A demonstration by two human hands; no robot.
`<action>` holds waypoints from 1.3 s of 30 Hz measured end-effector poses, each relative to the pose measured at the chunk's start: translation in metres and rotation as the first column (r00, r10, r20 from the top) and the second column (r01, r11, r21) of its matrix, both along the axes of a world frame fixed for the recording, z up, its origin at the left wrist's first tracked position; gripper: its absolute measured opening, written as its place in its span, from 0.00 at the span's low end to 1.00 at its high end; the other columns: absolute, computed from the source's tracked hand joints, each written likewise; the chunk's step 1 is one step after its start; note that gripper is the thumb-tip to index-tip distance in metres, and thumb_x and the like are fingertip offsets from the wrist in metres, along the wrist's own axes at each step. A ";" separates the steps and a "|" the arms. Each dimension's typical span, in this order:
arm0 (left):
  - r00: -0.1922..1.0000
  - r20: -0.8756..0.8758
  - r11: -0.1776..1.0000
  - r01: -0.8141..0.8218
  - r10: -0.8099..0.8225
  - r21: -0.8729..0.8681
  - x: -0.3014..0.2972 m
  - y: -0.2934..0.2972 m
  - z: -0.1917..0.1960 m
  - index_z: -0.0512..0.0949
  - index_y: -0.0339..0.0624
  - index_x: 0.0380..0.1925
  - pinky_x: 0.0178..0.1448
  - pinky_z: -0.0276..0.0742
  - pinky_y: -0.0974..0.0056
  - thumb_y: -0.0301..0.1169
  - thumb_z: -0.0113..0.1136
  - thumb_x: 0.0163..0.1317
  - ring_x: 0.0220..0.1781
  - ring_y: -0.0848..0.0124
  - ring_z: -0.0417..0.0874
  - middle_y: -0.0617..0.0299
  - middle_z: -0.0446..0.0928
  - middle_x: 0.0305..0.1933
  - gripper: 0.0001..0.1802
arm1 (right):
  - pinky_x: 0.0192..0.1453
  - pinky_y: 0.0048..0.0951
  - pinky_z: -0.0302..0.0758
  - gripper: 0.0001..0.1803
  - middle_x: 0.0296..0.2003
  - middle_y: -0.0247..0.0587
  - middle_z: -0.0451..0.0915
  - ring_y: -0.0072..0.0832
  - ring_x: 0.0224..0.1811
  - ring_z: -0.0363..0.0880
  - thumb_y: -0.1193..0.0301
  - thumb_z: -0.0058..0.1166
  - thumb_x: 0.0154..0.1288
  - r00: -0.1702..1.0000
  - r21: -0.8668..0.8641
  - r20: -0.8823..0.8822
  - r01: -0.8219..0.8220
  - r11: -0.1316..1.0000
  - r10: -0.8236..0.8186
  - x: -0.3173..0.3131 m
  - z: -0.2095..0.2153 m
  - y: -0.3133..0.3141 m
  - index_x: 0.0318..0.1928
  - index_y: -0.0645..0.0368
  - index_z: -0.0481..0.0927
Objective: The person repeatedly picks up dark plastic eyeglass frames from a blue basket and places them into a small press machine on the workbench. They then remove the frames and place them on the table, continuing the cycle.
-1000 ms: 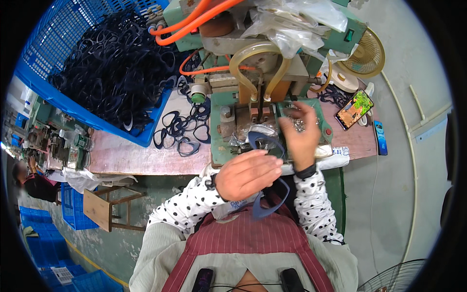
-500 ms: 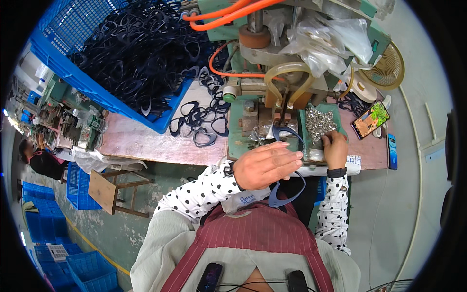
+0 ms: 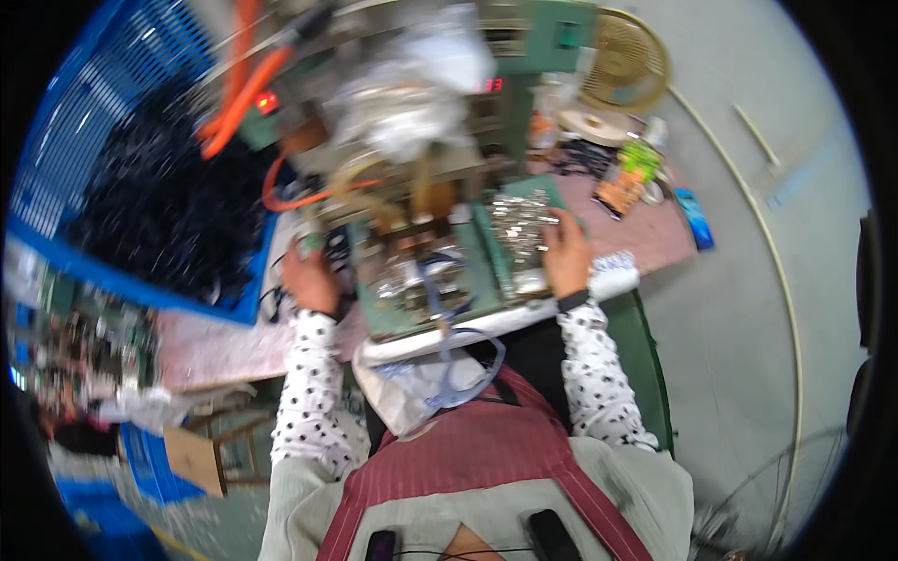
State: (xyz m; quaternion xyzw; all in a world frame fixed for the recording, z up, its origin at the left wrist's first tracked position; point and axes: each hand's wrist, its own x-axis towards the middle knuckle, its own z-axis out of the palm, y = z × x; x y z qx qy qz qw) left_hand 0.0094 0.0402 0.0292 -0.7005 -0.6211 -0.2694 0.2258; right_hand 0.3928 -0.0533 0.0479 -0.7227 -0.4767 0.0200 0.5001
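Note:
My left hand (image 3: 311, 280) is at the green button (image 3: 310, 244) on the left of the green bench machine (image 3: 379, 304); its blurred fingers look spread around the button. At the right, my right hand (image 3: 567, 260) has its curled fingertips at the edge of a green tray of small shiny metal pieces (image 3: 520, 220). Whether a piece sits between those fingertips is hidden. A flat blue loop-shaped strap (image 3: 448, 353) hangs from the machine's middle down over my apron, untouched by either hand.
A large blue crate (image 3: 140, 292) heaped with dark loop straps (image 3: 173, 206) stands at the left. Orange hoses (image 3: 245, 98) and plastic bags (image 3: 407, 98) are above the machine. A phone (image 3: 629, 178), a blue packet (image 3: 694, 219) and a fan (image 3: 625, 58) are at the right.
My left hand has left the hanging blue strap and moved left to the green button. My right hand stays at the metal pieces. The whole view has turned and blurred.

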 end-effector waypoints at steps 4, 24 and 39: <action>0.994 -0.011 0.942 -0.104 0.106 -0.319 -0.016 0.017 -0.026 0.79 0.52 0.44 0.51 0.66 0.46 0.36 0.60 0.57 0.50 0.56 0.77 0.60 0.79 0.49 0.13 | 0.33 0.41 0.76 0.05 0.25 0.45 0.81 0.44 0.28 0.81 0.69 0.61 0.58 1.000 0.075 0.015 -0.007 0.997 0.005 -0.002 0.000 -0.001 0.32 0.54 0.79; 0.771 0.275 0.808 0.478 -0.574 0.345 0.064 -0.085 0.103 0.75 0.40 0.42 0.56 0.65 0.52 0.21 0.56 0.57 0.41 0.57 0.76 0.56 0.76 0.37 0.12 | 0.34 0.26 0.72 0.04 0.31 0.36 0.83 0.27 0.28 0.75 0.78 0.61 0.55 0.910 0.208 -0.127 -0.364 0.908 0.394 -0.057 0.081 -0.008 0.33 0.62 0.84; 0.623 0.156 0.640 0.719 -0.766 0.272 0.078 -0.115 0.118 0.78 0.44 0.48 0.60 0.66 0.49 0.21 0.62 0.46 0.44 0.63 0.80 0.62 0.81 0.43 0.24 | 0.31 0.21 0.72 0.24 0.28 0.40 0.85 0.17 0.25 0.77 0.76 0.66 0.50 0.659 0.118 -0.544 -0.553 0.825 0.520 -0.115 0.123 -0.004 0.47 0.63 0.72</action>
